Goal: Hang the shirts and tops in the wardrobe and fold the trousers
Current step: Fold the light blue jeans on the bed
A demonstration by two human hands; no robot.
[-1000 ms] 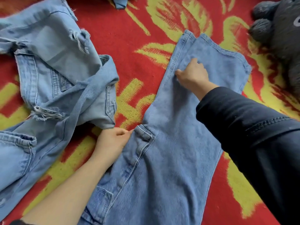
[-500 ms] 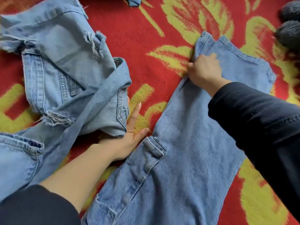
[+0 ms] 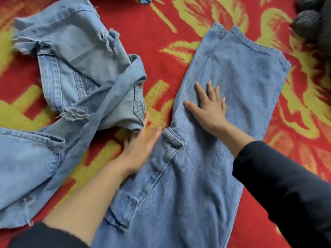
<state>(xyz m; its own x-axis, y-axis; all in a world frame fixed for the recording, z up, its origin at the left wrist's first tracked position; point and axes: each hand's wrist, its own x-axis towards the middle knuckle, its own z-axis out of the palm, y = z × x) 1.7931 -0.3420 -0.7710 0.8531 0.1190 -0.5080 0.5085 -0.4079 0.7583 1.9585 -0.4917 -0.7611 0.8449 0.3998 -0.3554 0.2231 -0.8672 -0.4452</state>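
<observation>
A pair of light blue jeans [image 3: 223,158] lies flat and folded lengthwise on the red and yellow blanket, its leg hems at the far right. My right hand [image 3: 208,107] rests palm down on the leg, fingers spread. My left hand [image 3: 141,145] lies flat at the left edge of the jeans near a belt loop, fingers extended, touching the blanket and the fabric edge. A second, ripped pair of pale jeans [image 3: 75,83] lies crumpled to the left, its nearest fold just beyond my left fingertips.
The red and yellow patterned blanket [image 3: 161,43] covers the whole surface. A dark grey plush toy [image 3: 311,24] sits at the far right corner. A scrap of blue fabric [image 3: 143,0] shows at the top edge.
My right hand has slid from the hem end of the jeans leg back toward me and opened flat. My left hand has shifted slightly right onto the jeans' edge.
</observation>
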